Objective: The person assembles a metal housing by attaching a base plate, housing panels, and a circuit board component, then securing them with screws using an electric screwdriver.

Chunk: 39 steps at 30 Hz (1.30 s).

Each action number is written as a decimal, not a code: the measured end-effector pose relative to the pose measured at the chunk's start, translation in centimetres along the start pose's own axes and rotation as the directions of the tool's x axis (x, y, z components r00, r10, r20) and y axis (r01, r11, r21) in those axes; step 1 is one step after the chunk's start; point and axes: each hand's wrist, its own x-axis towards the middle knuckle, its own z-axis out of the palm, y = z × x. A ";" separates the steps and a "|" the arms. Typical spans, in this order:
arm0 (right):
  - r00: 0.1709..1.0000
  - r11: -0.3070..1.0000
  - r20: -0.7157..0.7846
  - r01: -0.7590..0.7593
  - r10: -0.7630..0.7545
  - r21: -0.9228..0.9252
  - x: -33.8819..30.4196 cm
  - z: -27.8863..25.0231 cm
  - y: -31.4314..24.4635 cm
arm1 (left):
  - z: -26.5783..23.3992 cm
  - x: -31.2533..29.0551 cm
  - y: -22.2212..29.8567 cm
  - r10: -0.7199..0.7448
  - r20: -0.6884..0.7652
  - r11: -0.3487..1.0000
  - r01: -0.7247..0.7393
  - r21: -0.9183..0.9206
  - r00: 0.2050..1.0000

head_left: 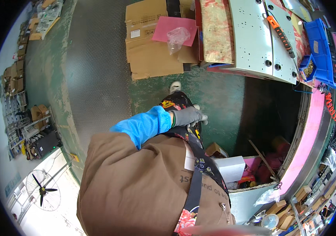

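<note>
My left hand (187, 117), in a grey work glove with paler fingertips, is in front of my body beside the dark patterned apron (199, 155). A blue sleeve cover (146, 124) wraps the forearm. The fingers are partly spread, and I see nothing held in them. My right hand does not show; my body and the left arm may hide it. Below the glove, one pale shoe (175, 86) stands on the green floor. The nearest large thing ahead is flattened cardboard (148, 59), with a pink sheet (164, 29) and a crumpled clear plastic bag (178, 37) on it.
Light metal panels (250, 35) with holes lie on the bench at upper right, an orange-and-black hand tool (281, 36) on top. Beside them are blue bins (317, 43) and a red coiled hose (333, 112). A white box (230, 169) stands at my right.
</note>
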 end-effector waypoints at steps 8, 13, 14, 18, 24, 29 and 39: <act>0.970 0.991 -0.240 0.077 -0.050 0.107 0.0 2.2 -4.8 | -5.2 -6.2 -3.5 0.202 -0.069 0.979 -0.199 0.046 0.977; 0.992 0.986 -0.088 0.082 -0.095 -0.146 0.5 4.8 -7.1 | -13.3 -14.2 -10.0 0.230 -0.248 0.960 -0.261 -0.102 0.941; 0.994 0.984 -0.082 0.051 -0.066 -0.171 0.1 4.8 -8.0 | -14.4 -15.7 -11.8 0.232 -0.245 0.956 -0.266 -0.120 0.942; 0.996 0.971 -0.075 -0.066 0.050 -0.232 -0.8 5.9 -15.3 | -17.4 -20.2 -17.0 0.148 -0.386 0.914 -0.275 -0.298 0.910; 0.950 0.683 0.168 -0.306 0.262 0.663 -1.1 8.6 -18.8 | -17.6 -20.0 -19.8 0.124 -0.353 0.852 -0.282 -0.441 0.927; 0.997 0.999 0.075 -0.019 0.016 0.033 0.6 7.7 -19.9 | -18.0 -22.1 -18.0 0.187 -0.418 0.895 -0.330 -0.300 0.889; 0.998 0.999 -0.049 0.038 -0.038 0.000 1.9 9.2 -24.2 | -20.4 -21.1 -18.1 0.008 -0.328 0.894 -0.153 -0.420 0.945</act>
